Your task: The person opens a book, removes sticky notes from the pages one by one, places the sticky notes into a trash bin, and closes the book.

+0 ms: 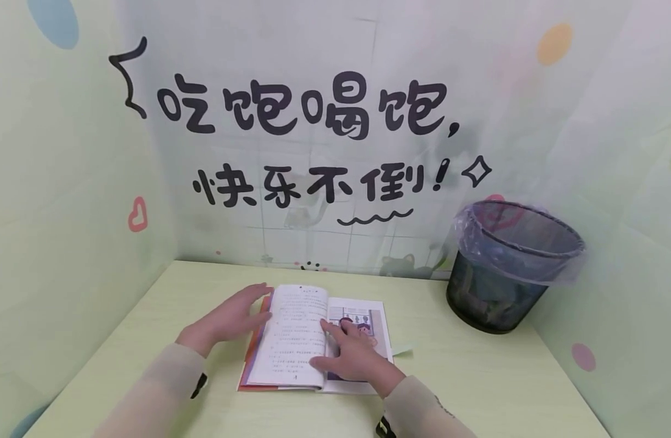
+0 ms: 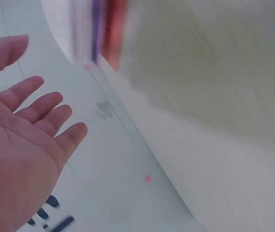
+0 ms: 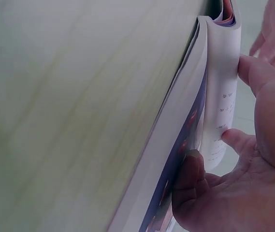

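Observation:
An open book lies on the table, printed text on its left page and a coloured picture on its right page. Beside the book's left edge is my left hand, fingers spread and slightly bent; in the left wrist view its palm shows apart from the blurred red and purple book edge. My right hand rests across the inner fold. In the right wrist view its thumb and forefinger touch the curved left page, while the other fingers bend against the picture page.
A black mesh waste bin with a clear plastic liner stands at the table's back right. A pale green slip sticks out at the book's right edge. Printed sheets with black lettering enclose the pale wooden table.

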The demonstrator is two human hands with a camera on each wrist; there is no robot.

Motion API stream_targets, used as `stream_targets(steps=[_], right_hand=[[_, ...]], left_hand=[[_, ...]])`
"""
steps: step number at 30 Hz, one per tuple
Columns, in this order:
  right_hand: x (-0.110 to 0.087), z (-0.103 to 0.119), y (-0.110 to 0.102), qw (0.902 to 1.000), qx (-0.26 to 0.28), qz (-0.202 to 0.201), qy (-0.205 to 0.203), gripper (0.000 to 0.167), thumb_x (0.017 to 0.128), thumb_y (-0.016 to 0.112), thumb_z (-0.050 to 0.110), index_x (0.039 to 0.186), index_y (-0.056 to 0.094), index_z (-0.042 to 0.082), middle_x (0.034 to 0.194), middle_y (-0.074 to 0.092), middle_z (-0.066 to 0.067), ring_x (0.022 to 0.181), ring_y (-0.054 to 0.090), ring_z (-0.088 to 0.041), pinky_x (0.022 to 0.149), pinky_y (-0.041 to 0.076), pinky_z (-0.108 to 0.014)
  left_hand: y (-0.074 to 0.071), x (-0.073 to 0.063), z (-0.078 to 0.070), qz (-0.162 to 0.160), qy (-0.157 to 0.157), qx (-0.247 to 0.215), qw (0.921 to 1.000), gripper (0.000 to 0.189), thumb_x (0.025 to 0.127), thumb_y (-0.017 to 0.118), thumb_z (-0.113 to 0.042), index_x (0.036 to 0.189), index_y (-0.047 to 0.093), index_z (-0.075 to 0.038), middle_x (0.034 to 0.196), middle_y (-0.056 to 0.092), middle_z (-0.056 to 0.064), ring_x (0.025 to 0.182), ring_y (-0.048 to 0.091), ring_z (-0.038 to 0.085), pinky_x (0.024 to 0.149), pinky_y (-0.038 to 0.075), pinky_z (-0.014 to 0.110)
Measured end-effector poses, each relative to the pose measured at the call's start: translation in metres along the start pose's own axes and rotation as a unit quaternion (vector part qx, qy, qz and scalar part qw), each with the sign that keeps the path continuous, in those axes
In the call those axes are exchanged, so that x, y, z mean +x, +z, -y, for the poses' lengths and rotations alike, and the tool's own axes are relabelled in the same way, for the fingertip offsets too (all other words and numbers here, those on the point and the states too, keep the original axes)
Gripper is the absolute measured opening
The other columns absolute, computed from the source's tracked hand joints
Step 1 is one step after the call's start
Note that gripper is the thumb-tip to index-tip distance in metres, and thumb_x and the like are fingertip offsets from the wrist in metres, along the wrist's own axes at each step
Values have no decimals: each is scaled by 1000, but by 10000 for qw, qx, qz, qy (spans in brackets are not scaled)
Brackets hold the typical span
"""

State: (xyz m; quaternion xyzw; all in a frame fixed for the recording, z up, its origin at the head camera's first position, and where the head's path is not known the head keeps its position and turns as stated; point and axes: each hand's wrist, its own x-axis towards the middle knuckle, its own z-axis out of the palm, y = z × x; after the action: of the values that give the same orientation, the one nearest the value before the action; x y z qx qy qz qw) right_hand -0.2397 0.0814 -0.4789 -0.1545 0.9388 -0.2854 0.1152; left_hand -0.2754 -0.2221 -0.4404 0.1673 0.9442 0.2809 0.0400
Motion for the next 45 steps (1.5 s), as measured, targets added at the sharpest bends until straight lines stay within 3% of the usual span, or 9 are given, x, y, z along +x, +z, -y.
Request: stream_targets(steps=[6,13,17,30,34,36,39,42,45], right_hand=[[-1,4,0,9999,-73,-46,-58,88,96,76,64,170,42,31,175,31,-32,160,28,-64,128,22,-82],[-3,5,1,9996,-53,-77,-248,88,97,75,64,170,43,27,173,32,-35,159,29,-64,128,22,-82],[-2,5,1,9996,-81,-64,-268,89,97,75,64,170,42,28,174,31,-35,158,28,-67,126,24,-84],[-2,-10,-4,9989,69,48,-461,88,97,73,65,170,44,26,174,34,-32,157,34,-63,121,28,-87],[0,-15,-14,9977,469,53,-487,72,102,73,53,161,57,16,166,51,-26,150,51,-53,122,40,-76],[2,-19,-21,9971,637,-145,-393,58,104,73,42,152,65,10,152,64,-23,134,65,-44,114,52,-67],[4,-26,-36,9963,387,-763,-111,42,104,70,26,139,73,3,133,74,-21,113,72,-38,103,59,-59],[1,-34,-53,9916,-197,-1207,411,42,103,67,22,137,72,-1,137,70,-25,122,66,-45,109,53,-62],[-2,-43,-64,9854,-823,-1092,1018,49,102,67,27,141,69,-3,154,58,-31,145,47,-54,122,39,-71]], left_hand=[[25,15,-35,611,164,-148,9979,81,103,76,-42,170,41,-13,181,30,17,168,25,46,135,23,68],[51,25,-48,979,601,235,9931,83,105,70,-48,173,36,-13,183,24,13,171,20,42,137,20,67],[55,24,-52,1132,512,406,9914,80,107,66,-52,172,37,-16,184,24,13,171,19,43,136,20,68],[57,24,-65,1343,202,297,9903,92,97,76,-59,172,40,-19,184,25,11,170,22,43,134,25,70],[60,24,-67,1339,122,357,9903,91,98,75,-61,172,40,-21,184,25,8,170,23,41,135,25,68],[61,24,-67,1323,137,333,9905,91,98,75,-60,172,40,-20,184,25,9,170,23,41,135,25,67],[63,26,-67,1291,201,281,9910,91,99,76,-58,172,40,-18,184,25,11,170,23,42,136,24,64],[65,27,-67,1281,207,248,9912,91,98,76,-57,172,39,-18,184,25,11,170,22,42,137,22,63],[67,28,-67,1296,160,219,9912,92,98,77,-56,172,38,-18,184,24,11,170,22,42,138,21,63]])
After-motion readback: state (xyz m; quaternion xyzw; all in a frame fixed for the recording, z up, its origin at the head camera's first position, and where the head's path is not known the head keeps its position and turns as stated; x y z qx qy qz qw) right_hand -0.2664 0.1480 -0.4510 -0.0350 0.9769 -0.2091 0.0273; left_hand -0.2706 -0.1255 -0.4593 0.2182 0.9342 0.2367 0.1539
